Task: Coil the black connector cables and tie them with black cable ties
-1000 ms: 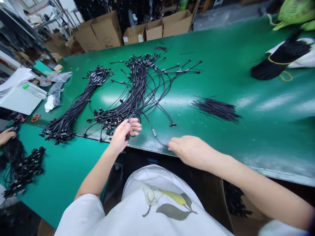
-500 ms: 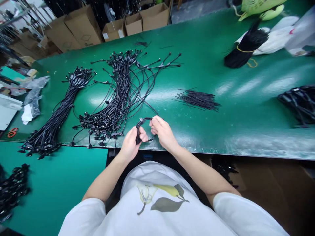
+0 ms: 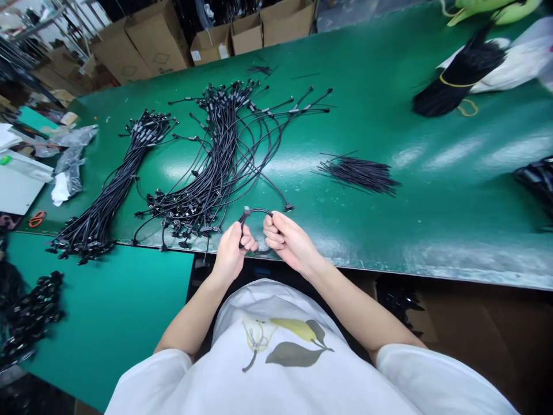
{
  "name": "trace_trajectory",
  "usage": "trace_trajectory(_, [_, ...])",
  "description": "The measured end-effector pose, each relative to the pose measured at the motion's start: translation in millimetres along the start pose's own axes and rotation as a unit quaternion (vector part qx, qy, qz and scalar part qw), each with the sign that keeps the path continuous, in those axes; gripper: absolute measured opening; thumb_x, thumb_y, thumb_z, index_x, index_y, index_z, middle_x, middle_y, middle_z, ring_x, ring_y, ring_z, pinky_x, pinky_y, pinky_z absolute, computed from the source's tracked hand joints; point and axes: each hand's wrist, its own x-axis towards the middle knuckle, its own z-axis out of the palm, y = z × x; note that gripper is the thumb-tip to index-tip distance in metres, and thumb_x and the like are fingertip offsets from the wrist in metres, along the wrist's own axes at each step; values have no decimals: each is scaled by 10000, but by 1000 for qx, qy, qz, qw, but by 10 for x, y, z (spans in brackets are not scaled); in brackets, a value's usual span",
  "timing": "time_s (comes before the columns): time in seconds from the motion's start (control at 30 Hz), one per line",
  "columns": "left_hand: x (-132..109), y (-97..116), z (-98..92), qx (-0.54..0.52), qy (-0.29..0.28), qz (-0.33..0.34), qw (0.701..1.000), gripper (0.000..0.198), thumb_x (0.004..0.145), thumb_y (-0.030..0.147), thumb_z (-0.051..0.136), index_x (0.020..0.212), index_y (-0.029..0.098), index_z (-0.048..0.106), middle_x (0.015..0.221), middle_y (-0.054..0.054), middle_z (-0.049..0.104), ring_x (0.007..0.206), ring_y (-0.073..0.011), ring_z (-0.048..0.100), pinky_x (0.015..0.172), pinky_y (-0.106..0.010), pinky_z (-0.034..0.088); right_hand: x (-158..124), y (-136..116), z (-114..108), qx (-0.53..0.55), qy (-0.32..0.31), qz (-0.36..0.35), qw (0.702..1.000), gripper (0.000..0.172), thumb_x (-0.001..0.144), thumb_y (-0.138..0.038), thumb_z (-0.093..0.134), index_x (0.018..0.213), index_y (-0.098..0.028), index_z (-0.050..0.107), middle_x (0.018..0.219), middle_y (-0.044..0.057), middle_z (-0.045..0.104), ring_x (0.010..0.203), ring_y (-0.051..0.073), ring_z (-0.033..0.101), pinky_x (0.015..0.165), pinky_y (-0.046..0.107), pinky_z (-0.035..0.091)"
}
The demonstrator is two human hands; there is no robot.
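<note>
Left hand [image 3: 232,251] and right hand [image 3: 294,242] — fingers [image 3: 271,226] curled — grip a black cable loop [image 3: 254,211]

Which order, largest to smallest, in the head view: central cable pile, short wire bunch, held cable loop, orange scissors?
Central cable pile, short wire bunch, held cable loop, orange scissors; nearness leaves the loop's place uncertain.

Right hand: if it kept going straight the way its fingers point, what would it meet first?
From the right hand, the black cable loop already in its fingers comes first, then the left hand just behind it; depth is unclear from this view.
</note>
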Motion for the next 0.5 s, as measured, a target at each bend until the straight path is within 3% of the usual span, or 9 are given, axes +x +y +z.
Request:
trace_trajectory(0.07, [-13, -84, -50, 94, -13, 24, 995, 412, 885, 553, 535, 725, 174, 517, 576, 51, 390, 535, -93, 406, 571, -251, 387, -60, 66, 46, -70, -7, -47, 996, 376, 807, -533, 657, 838, -215, 459, 676, -61, 385, 483, 47, 229, 417, 172, 254])
trace_trajectory(0.13, [-54, -158, -90, 183, -35, 33, 982, 447, 885, 585, 502, 704, 176, 506, 586, 37, 441, 553, -101, 444, 587, -260, 394, -113, 143, 80, -194, -11, -110, 975, 343, 845, -540, 601, 870, -220, 479, 819, -4, 503, 557, 74, 400, 499, 215, 401])
trace_trajectory(0.2, [-111, -213, -120, 239, -52, 29, 969, 477, 896, 598, 461, 660, 184, 464, 578, 29, 458, 548, -103, 450, 584, -265, 390, -143, 213, 94, -309, 6, -192, 931, 342, 862, -547, 566, 867, -209, 512, 1059, 79, 551, 826, 147, 561, 724, 304, 514])
trace_trajectory(0.27, [-163, -246, -145, 250, -70, 17, 966, 483, 905, 606, 431, 668, 186, 463, 567, 33, 448, 534, -102, 438, 571, -266, 384, -146, 258, 86, -339, 40, -233, 911, 335, 882, -543, 537, 886, -208, 527, 1232, 111, 525, 1081, 199, 554, 932, 368, 484])
trace_trajectory(0.3, [-180, -256, -159, 247, -80, 8, 966, 479, 905, 609, 429, 698, 181, 488, 569, 35, 444, 532, -102, 438, 566, -265, 382, -140, 271, 75, -314, 46, -217, 923, 332, 891, -545, 523, 918, -214, 521, 1240, 108, 540, 1102, 197, 560, 958, 377, 479])
trace_trajectory(0.33, [-189, -262, -173, 245, -89, -1, 965, 475, 899, 612, 440, 737, 173, 521, 578, 35, 448, 534, -102, 441, 562, -263, 381, -131, 277, 60, -274, 38, -177, 944, 336, 894, -554, 514, 958, -224, 508, 1212, 98, 571, 1038, 184, 599, 920, 373, 508])
trace_trajectory(0.4, [-186, -272, -199, 245, -101, -26, 964, 494, 873, 630, 478, 791, 152, 574, 598, 26, 470, 531, -100, 442, 542, -258, 370, -112, 280, 29, -189, -12, -69, 980, 374, 881, -579, 523, 1023, -234, 487, 1092, 70, 637, 752, 139, 645, 706, 327, 575])
trace_trajectory(0.5, [-164, -284, -222, 211, -113, -89, 967, 537, 825, 653, 535, 767, 124, 609, 618, -1, 509, 521, -91, 420, 493, -243, 325, -90, 290, 2, -141, -55, 34, 988, 454, 823, -611, 589, 1026, -211, 522, 874, 26, 663, 476, 99, 564, 424, 245, 506])
